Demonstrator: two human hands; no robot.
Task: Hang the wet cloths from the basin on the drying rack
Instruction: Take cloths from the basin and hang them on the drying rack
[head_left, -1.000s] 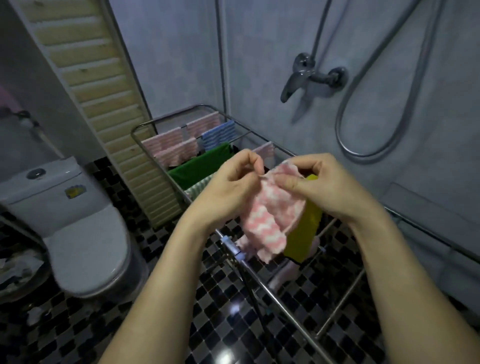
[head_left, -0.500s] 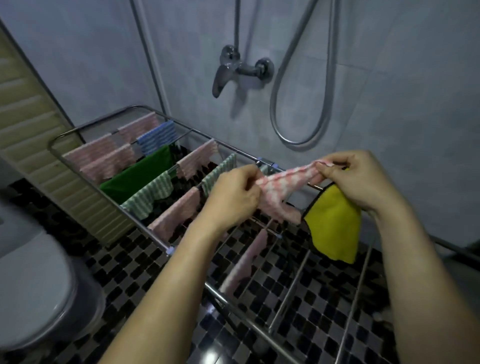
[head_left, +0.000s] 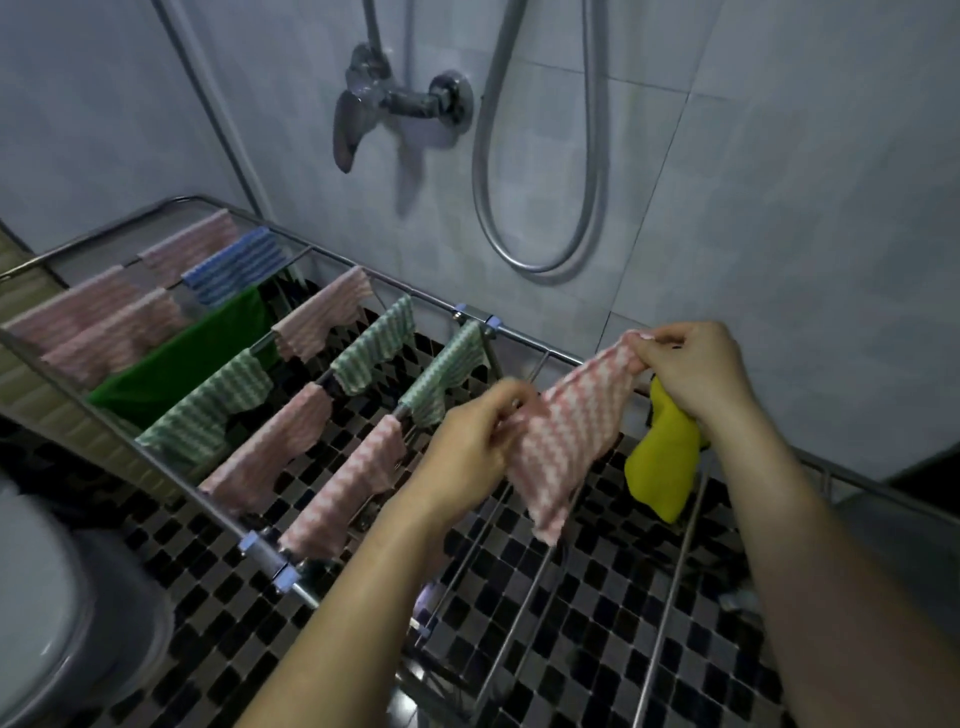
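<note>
A pink-and-white wavy cloth is stretched in the air above the bare bars on the right part of the metal drying rack. My left hand pinches its near corner. My right hand pinches the far corner and also holds a yellow cloth, which hangs down below that hand. Several pink, green-striped, blue-striped and plain green cloths hang over the rack's left bars. The basin is out of view.
A shower mixer tap and a looped metal hose are on the tiled wall behind the rack. A toilet stands at the lower left. The floor is black-and-grey mosaic tile. A louvered panel stands at the left edge.
The view has swung right along the rack. My hands have drawn apart and spread the bunched pink cloth out wide, moving it over the bare right bars with the yellow cloth still below my right hand.
</note>
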